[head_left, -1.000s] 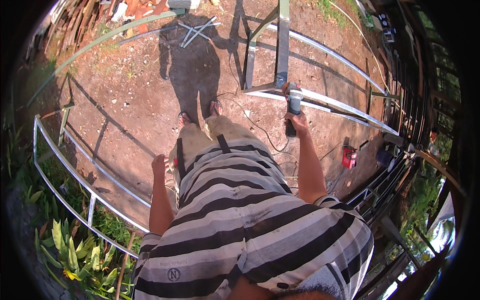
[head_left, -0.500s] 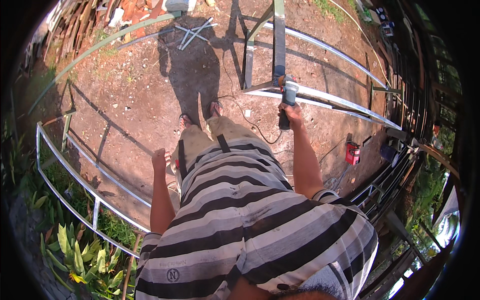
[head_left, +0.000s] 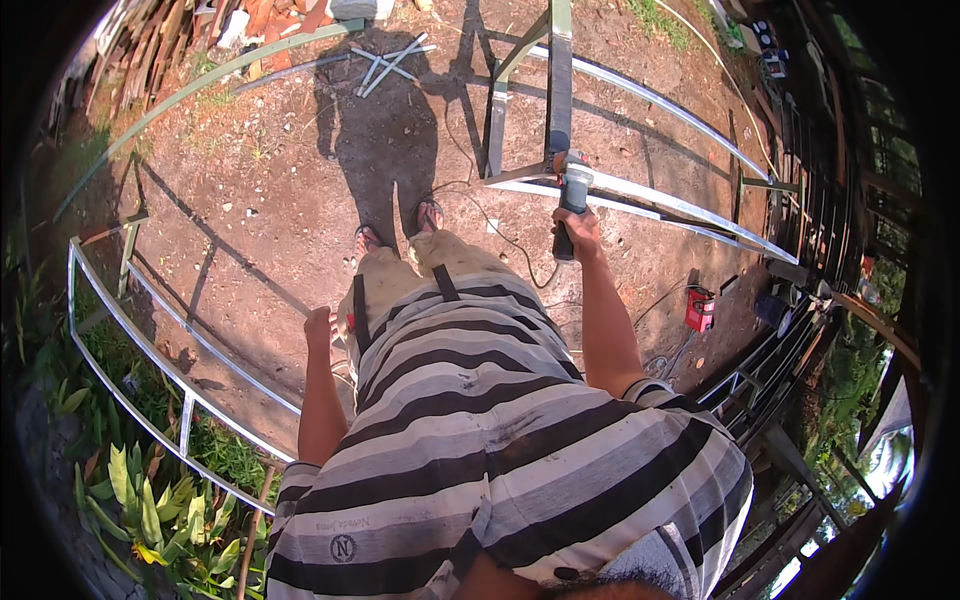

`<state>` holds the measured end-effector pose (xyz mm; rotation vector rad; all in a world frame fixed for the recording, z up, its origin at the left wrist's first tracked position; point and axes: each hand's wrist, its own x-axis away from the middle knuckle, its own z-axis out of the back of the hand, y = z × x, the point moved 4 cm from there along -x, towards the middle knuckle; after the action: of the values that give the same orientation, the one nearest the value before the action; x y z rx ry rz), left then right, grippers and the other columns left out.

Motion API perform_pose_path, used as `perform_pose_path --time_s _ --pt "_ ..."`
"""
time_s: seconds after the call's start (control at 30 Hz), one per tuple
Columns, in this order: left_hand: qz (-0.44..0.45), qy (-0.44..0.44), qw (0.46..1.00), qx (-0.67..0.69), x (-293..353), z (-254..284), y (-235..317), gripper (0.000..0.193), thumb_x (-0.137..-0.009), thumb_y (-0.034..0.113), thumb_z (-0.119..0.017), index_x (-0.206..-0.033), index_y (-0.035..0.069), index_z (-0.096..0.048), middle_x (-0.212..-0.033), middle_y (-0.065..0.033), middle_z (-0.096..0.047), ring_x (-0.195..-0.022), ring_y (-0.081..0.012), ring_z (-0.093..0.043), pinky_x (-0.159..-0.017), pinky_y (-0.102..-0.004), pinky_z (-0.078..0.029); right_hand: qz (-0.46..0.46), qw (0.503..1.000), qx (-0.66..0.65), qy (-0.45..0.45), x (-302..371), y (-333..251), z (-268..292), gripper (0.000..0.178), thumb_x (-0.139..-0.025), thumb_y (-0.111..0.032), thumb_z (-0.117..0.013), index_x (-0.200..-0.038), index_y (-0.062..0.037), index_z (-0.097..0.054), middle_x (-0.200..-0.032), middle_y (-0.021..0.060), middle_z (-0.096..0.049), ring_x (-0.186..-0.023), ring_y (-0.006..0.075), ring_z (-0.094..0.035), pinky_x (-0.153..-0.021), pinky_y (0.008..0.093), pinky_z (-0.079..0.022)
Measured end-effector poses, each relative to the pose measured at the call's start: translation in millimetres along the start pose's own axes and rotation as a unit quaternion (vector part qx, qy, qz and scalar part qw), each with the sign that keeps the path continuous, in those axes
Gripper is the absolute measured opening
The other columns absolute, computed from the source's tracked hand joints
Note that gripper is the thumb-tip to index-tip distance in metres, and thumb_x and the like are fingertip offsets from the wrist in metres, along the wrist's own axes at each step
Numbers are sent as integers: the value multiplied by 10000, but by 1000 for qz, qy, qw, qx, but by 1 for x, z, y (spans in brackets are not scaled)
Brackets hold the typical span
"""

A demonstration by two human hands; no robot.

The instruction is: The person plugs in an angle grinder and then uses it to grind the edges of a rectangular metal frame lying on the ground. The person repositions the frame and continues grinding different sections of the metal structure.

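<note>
My right hand [head_left: 580, 232] is wrapped around the dark body of an angle grinder [head_left: 574, 185], held out to the right with its cord trailing down. The grinder's head is at the lower end of a dark square metal tube [head_left: 559, 100], where it meets a shiny metal frame [head_left: 690, 205]. Whether the disc touches the metal cannot be seen. My left hand [head_left: 318, 324] hangs beside my left hip, apart from any tool I can see. Its fingers are mostly hidden from this angle.
Another long metal frame [head_left: 185, 385] lies at the left beside leafy plants [head_left: 150, 510]. Crossed metal strips [head_left: 388, 65] lie on the dirt ahead, near piled wood [head_left: 150, 60]. A power cord [head_left: 510, 255] loops near my feet. At the right stands a red box [head_left: 700, 309].
The grinder has shifted very slightly, still at the tube's end. My left hand has turned a little, and its fingers show less than before.
</note>
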<state>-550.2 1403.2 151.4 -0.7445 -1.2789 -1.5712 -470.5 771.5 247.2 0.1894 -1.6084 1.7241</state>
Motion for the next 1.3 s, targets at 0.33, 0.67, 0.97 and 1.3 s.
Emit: perform_pose_path --time_s 0.33,0.67,0.97,1.3 --pt "-40 -23 999 9 -2 -8 35 359 -978 296 -604 -1259 72 -596 -1048 -91 -684 -840 -183 -658 -715 -326 -525 28 999 -32 -19 -15 18 11 392 -756 -158 -792 -1083 -24 -623 -780 64 -670 -629 152 -650 -562 313 -547" --pt "-18 -31 999 -35 -17 1 20 397 -984 356 -601 -1298 116 -580 -1122 -70 -682 -968 -189 -630 -778 -363 -507 40 976 210 52 -25 7 18 423 -723 -257 -795 -1033 2 -670 -822 98 -710 -678 185 -666 -624 347 -541" --pt "-22 -18 1000 -1 -9 3 31 384 -993 341 -587 -1292 100 -581 -1121 -102 -682 -941 -199 -649 -777 -349 -519 7 963 256 83 -20 0 17 422 -711 -250 -766 -1018 16 -651 -803 110 -696 -667 203 -685 -617 357 -557" --pt "-33 -17 999 4 -7 -7 38 293 -970 267 -625 -1195 79 -618 -981 -94 -688 -786 -171 -659 -657 -320 -534 -44 963 255 78 -21 -5 7 441 -711 -255 -774 -1027 17 -629 -778 90 -674 -649 189 -661 -605 348 -544"
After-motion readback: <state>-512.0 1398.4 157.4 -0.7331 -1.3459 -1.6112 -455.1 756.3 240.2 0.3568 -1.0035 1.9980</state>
